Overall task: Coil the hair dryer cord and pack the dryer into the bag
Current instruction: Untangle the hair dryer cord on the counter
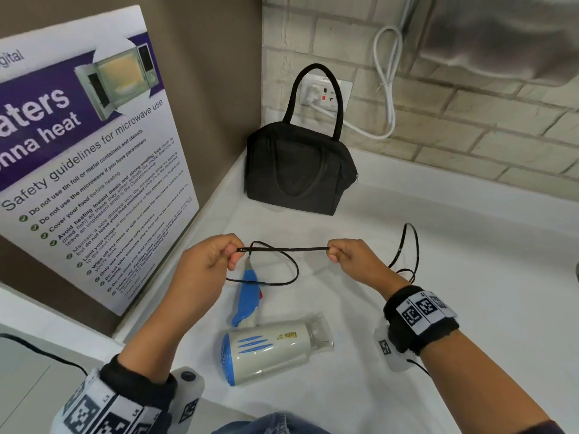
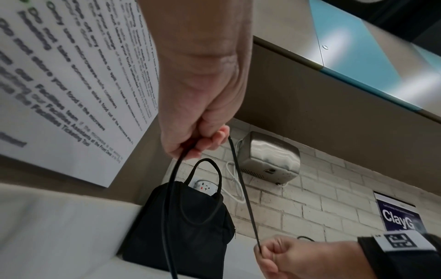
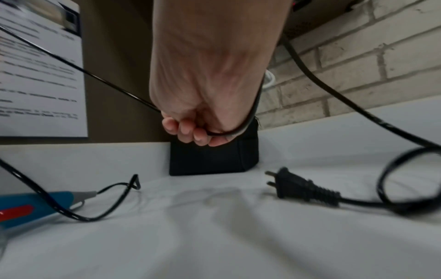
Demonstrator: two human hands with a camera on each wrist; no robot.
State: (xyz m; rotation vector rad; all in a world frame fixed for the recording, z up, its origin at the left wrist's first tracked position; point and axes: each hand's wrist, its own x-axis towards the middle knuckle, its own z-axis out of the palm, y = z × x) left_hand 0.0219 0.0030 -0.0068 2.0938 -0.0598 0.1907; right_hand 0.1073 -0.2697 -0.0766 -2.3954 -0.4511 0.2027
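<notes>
- Your left hand pinches the black cord between thumb and curled fingers, raised above the white counter.
- Your right hand pinches the same cord, so a straight stretch runs taut between the two hands.
- The hair dryer lies on its side on the counter near you, its blue handle pointing away.
- The plug lies loose on the counter to the right.
- The black bag stands upright at the far wall, beside the poster.

White-blue hair dryer on its side, black cord (taut), upright black bag behind.
</notes>
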